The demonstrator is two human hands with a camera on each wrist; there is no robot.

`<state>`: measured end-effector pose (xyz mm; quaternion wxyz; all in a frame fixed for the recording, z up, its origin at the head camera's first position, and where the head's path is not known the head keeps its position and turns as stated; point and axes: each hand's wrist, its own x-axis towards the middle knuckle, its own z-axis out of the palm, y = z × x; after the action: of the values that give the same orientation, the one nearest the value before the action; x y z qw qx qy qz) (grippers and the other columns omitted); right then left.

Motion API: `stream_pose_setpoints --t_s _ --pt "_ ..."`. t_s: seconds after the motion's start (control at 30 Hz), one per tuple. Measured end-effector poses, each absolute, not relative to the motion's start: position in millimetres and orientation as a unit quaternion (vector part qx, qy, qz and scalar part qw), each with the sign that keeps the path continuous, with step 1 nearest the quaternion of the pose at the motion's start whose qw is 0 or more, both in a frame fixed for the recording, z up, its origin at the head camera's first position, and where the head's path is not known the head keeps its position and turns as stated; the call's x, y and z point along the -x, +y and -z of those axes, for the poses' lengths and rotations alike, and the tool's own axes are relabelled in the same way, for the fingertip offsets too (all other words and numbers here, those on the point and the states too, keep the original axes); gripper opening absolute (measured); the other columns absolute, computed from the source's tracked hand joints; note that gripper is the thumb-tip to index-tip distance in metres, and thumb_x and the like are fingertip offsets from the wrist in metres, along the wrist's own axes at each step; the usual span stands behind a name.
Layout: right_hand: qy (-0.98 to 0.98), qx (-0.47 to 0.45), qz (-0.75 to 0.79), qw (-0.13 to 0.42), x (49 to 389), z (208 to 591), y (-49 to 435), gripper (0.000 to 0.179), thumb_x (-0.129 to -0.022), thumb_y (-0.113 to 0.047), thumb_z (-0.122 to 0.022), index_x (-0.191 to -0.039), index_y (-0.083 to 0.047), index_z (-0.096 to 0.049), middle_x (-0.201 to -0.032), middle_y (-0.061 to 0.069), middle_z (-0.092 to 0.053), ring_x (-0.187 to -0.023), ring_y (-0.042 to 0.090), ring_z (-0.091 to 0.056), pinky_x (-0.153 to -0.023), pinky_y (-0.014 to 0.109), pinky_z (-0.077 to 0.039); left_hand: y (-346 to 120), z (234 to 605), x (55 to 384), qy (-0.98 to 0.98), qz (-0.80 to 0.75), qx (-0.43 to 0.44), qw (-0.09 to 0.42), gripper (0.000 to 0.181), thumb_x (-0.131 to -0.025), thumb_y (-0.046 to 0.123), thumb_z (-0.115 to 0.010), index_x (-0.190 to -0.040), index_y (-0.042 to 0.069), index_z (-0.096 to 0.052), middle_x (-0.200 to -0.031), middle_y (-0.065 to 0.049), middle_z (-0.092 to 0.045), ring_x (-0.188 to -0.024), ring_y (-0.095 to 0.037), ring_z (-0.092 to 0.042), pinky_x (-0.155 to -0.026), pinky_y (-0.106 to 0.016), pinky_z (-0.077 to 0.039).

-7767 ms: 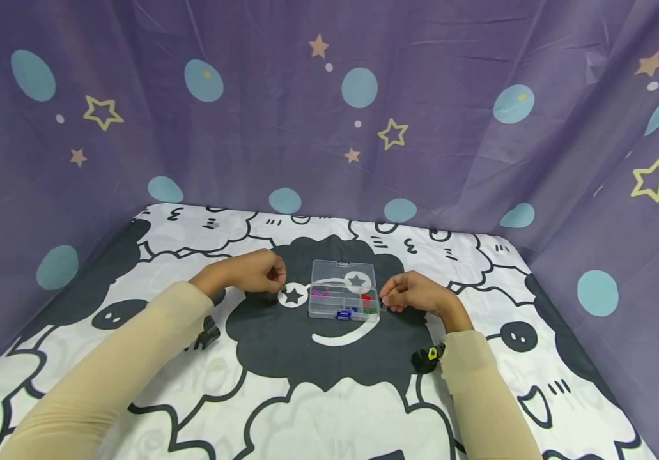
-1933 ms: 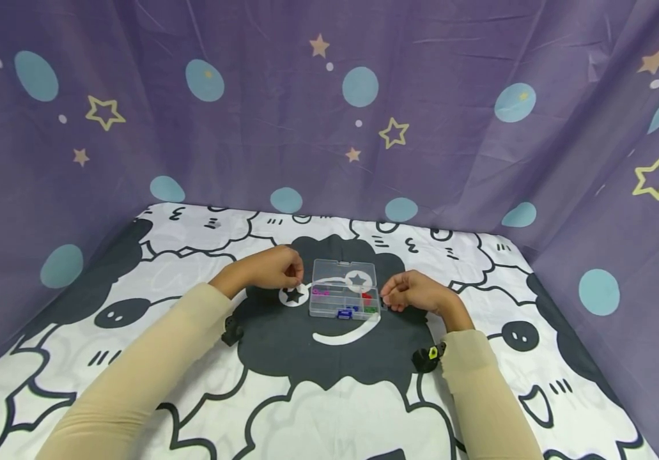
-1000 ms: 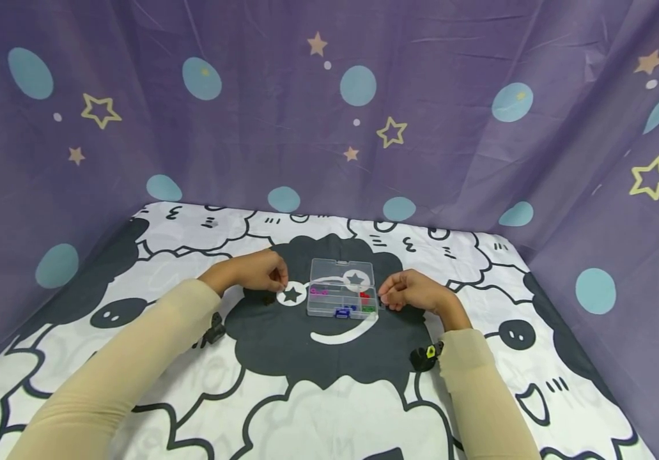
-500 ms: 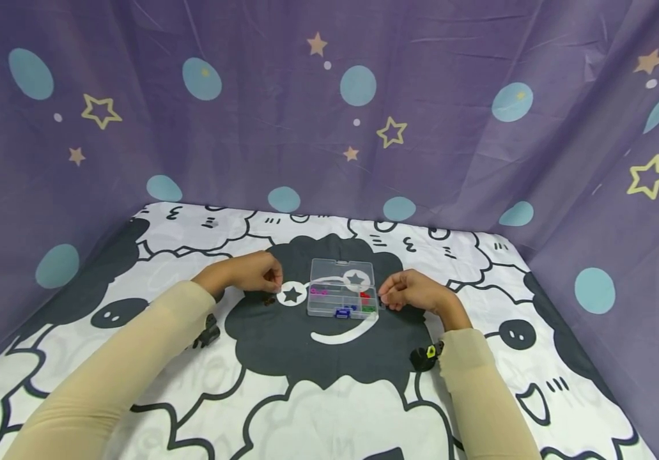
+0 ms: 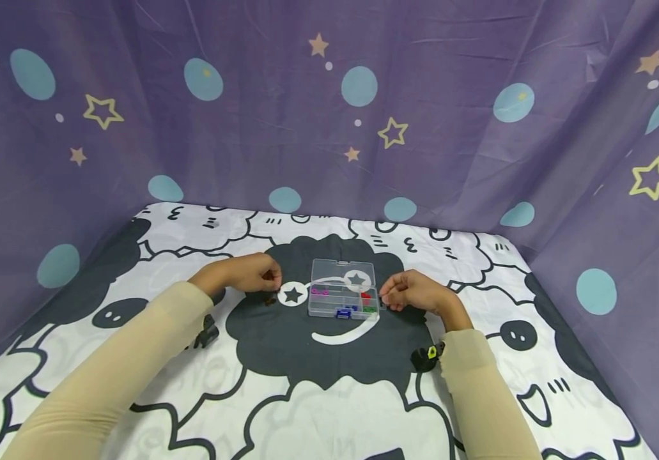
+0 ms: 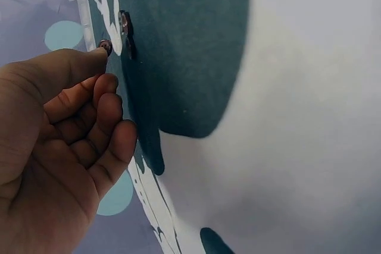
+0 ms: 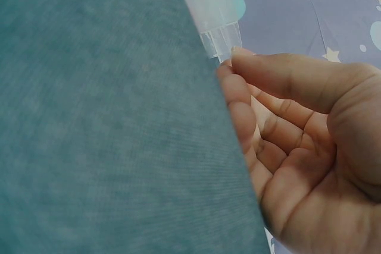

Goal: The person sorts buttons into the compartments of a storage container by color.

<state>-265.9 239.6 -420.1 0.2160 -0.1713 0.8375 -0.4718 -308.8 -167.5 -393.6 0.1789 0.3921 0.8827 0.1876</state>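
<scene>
A clear plastic compartment box [image 5: 329, 314] lies with its lid [image 5: 329, 271] raised at the back. Small pink pieces [image 5: 320, 292], red pieces [image 5: 366, 296], blue pieces [image 5: 352, 308] and green pieces [image 5: 369, 310] sit in separate compartments. Left of the box, my left hand [image 5: 254, 273] pinches a small dark round bead [image 6: 105, 46] between thumb and forefinger. A few small brown pieces [image 5: 270, 300] lie on the cloth just below that hand. My right hand [image 5: 415, 292] pinches the box's right edge with thumb and fingertips; the exact contact is partly hidden.
A cloth [image 5: 329, 415] with a black-and-white cartoon print covers the table. Purple curtains [image 5: 283, 128] with stars and dots close off the back and both sides. Dark wrist devices [image 5: 426, 358] hang under both forearms.
My left hand was beside the box's left edge about two seconds ago, then drew back left to the brown pieces and now holds a bead. The right hand stays at the box.
</scene>
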Motion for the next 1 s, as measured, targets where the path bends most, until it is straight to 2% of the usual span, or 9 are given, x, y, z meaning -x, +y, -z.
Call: stream_pose_setpoints --t_s 0.33,1.0 --pt "0.84 0.172 0.47 0.211 267 423 240 0.017 -0.095 -0.005 -0.069 -0.108 0.006 -0.07 -0.09 0.009 -0.072 -0.075 0.02 -0.065 -0.071 0.033 -0.056 -164 388 307 0.884 -0.197 -0.393 0.156 0.014 -0.101 0.011 -0.063 -0.092 0.008 -0.073 -0.077 0.006 -0.062 -0.067 -0.009 -0.052 -0.067 -0.03 -0.046" --pt "0.841 0.173 0.467 0.212 268 424 241 0.017 -0.095 -0.005 -0.068 -0.108 0.006 -0.07 -0.09 0.01 -0.072 -0.076 0.02 -0.065 -0.071 0.034 -0.056 -146 380 301 0.868 -0.198 -0.435 0.14 0.015 -0.101 0.009 -0.061 -0.091 0.006 -0.072 -0.075 0.005 -0.058 -0.062 -0.008 -0.047 -0.062 -0.029 -0.043"
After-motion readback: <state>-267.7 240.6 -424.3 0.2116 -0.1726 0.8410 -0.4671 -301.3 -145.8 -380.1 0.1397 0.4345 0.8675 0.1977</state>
